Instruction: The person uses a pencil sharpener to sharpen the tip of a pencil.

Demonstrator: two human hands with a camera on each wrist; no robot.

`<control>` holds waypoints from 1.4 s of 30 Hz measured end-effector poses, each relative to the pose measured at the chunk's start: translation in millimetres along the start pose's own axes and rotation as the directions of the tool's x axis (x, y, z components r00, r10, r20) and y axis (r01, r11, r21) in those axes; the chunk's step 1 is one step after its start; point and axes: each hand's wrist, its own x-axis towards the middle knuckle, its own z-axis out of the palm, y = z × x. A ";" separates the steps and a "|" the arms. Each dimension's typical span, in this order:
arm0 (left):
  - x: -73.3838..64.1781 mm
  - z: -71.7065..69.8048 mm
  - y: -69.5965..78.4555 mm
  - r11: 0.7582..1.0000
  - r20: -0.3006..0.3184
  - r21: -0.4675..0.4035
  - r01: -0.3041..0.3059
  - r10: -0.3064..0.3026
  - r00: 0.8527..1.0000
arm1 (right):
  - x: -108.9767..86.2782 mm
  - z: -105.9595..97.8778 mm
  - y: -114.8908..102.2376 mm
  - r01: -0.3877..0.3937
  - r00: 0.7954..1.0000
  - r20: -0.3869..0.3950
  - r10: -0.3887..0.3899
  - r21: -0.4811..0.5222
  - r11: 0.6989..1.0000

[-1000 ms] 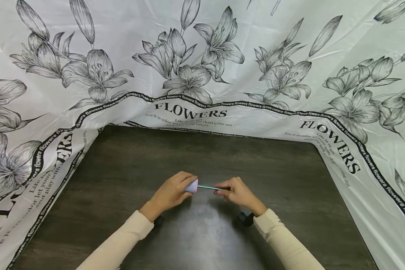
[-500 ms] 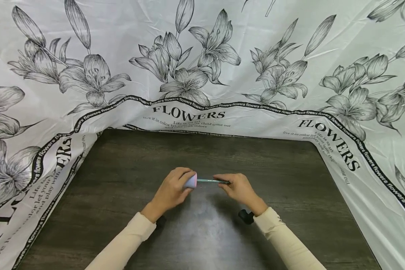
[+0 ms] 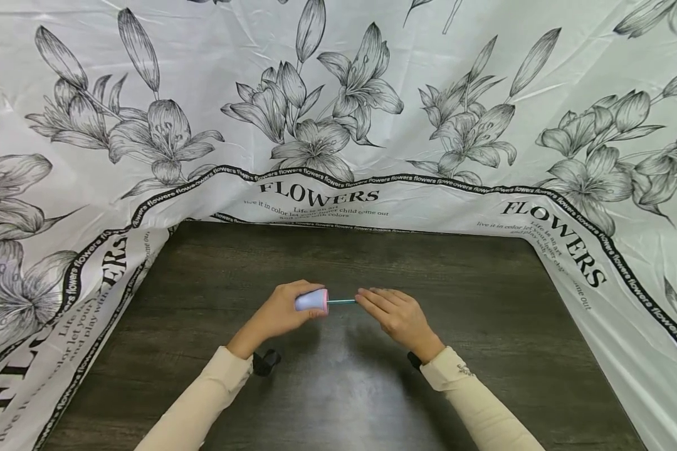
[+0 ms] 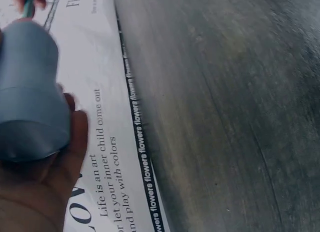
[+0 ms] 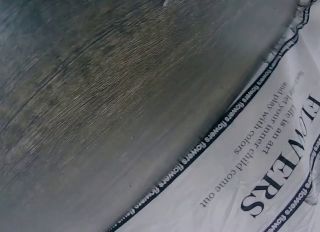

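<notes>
My left hand point(image 3: 276, 316) holds a waisted lavender pencil sharpener point(image 3: 310, 300) with a pink rim, thumb below and fingers above. From its pink end a thin teal pencil point(image 3: 343, 301) runs straight across to my right hand point(image 3: 399, 316). The right fingers lie together over the pencil's outer end and hide it, thumb out of sight. In the left wrist view the sharpener point(image 4: 30, 81) fills the left side, its wide base toward the camera, with the pencil point(image 4: 28, 6) at its far end. The right wrist view shows neither hand.
A dark wood-grain table point(image 3: 338, 401) lies under both hands. White cloth printed with lilies and lettering point(image 3: 318, 197) hangs along its back and sides. Black straps with small devices point(image 3: 266, 363) sit at the wrists.
My right hand has rolled over, its fingers now covering the pencil's outer end, which stuck out before. The left hand has turned slightly, showing more of the sharpener. Less pencil shows between the hands.
</notes>
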 end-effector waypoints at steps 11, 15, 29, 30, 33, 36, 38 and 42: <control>-2.4 3.2 -2.4 0.883 -0.097 0.366 -0.295 0.351 0.931 | 5.7 -4.3 3.7 -0.575 0.805 0.530 0.267 0.584 0.573; -6.0 10.4 -6.7 0.616 -0.133 0.639 -0.461 0.678 0.723 | 9.6 -5.9 14.5 -0.827 0.554 0.796 0.246 0.559 0.053; -8.1 11.2 -13.9 0.845 -0.196 0.401 -0.354 0.457 0.868 | 16.8 -13.4 3.6 -0.502 0.832 0.488 0.263 0.461 0.731; -6.7 8.5 -12.5 0.896 -0.178 0.321 -0.307 0.375 0.910 | 15.9 -13.0 1.7 -0.412 0.881 0.403 0.248 0.394 0.822; -4.5 -1.7 -7.4 0.988 -0.059 0.089 -0.123 0.128 0.990 | 14.5 -11.4 -3.5 -0.223 0.961 0.217 0.169 0.251 0.942; -3.8 -8.3 -6.5 0.993 0.103 -0.091 0.072 -0.062 0.993 | 12.5 -11.1 -6.9 -0.109 0.987 0.138 0.087 0.168 0.980; -4.2 -9.2 -7.1 0.979 0.167 -0.141 0.145 -0.121 0.979 | 11.5 -11.4 -8.1 -0.072 0.990 0.131 0.050 0.168 0.983; -6.6 0.3 -8.0 0.995 0.100 -0.097 0.026 -0.016 0.995 | 10.6 -13.2 -7.7 -0.233 0.951 0.275 0.140 0.339 0.911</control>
